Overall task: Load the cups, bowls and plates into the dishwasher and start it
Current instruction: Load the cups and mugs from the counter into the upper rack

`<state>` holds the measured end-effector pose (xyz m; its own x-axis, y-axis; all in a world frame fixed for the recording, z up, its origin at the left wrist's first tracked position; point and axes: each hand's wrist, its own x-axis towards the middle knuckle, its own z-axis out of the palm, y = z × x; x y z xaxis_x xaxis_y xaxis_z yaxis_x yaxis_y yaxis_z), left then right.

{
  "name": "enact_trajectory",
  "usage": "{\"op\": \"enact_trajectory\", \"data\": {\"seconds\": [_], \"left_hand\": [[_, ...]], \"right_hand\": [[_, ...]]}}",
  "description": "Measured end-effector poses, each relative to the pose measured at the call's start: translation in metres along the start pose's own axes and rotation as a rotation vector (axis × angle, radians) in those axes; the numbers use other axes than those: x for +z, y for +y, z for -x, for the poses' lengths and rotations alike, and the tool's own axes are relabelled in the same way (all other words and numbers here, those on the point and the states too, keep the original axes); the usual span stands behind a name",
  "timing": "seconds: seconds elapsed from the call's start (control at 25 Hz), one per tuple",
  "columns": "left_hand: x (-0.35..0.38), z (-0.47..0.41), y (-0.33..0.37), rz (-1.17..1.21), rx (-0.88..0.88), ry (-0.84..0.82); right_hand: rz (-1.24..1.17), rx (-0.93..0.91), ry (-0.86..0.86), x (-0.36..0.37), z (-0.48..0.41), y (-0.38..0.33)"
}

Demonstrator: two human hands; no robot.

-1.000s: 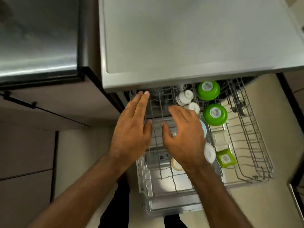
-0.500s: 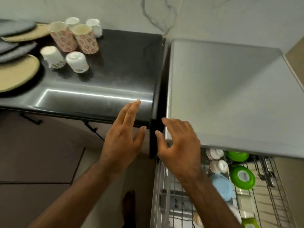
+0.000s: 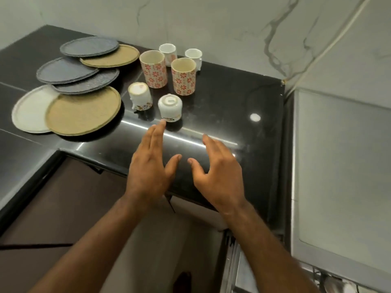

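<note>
Both hands hover empty over the black counter (image 3: pixel 222 106). My left hand (image 3: pixel 151 163) has straight fingers, its tips just short of an upturned white cup (image 3: pixel 170 107). My right hand (image 3: pixel 218 172) is spread with fingers loosely bent, above the counter's front edge. Another upturned white cup (image 3: pixel 140 95) stands to the left. Behind them are two tall flowered cups (image 3: pixel 154 68) (image 3: pixel 183 76) and two small white cups (image 3: pixel 168 51) (image 3: pixel 193 57). Several overlapping plates, grey (image 3: pixel 88 46), tan (image 3: pixel 83 111) and white (image 3: pixel 29 111), lie at the left.
The dishwasher's steel top (image 3: pixel 342 166) fills the right side, with a bit of its pulled-out rack (image 3: pixel 330 280) at the bottom right corner. A marble wall (image 3: pixel 211 22) backs the counter. Brown cabinet fronts (image 3: pixel 63 208) are below the counter.
The view has swung up and left from the dishwasher rack to the counter. Both hands rose from the rack and moved over the counter toward the cups, still empty.
</note>
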<state>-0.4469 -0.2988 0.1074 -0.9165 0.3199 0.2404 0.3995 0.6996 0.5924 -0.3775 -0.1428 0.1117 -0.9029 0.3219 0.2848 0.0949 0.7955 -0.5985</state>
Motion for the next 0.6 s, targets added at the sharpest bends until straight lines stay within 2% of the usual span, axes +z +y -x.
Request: {"op": "enact_trajectory", "data": {"seconds": [0.24,0.44,0.6], "left_hand": [[0.005,-0.077,-0.073,-0.052,-0.129,0.045],[0.008,-0.153,-0.1,0.05,-0.344,0.125],[0.013,-0.193,-0.101,0.038,-0.35,0.114]], "right_hand": [[-0.028,0.063,-0.1,0.057,-0.083,-0.004],[-0.084,0.108,-0.175,0.096,-0.139,-0.009],[-0.094,0.147,-0.17,0.116,-0.167,-0.008]]}}
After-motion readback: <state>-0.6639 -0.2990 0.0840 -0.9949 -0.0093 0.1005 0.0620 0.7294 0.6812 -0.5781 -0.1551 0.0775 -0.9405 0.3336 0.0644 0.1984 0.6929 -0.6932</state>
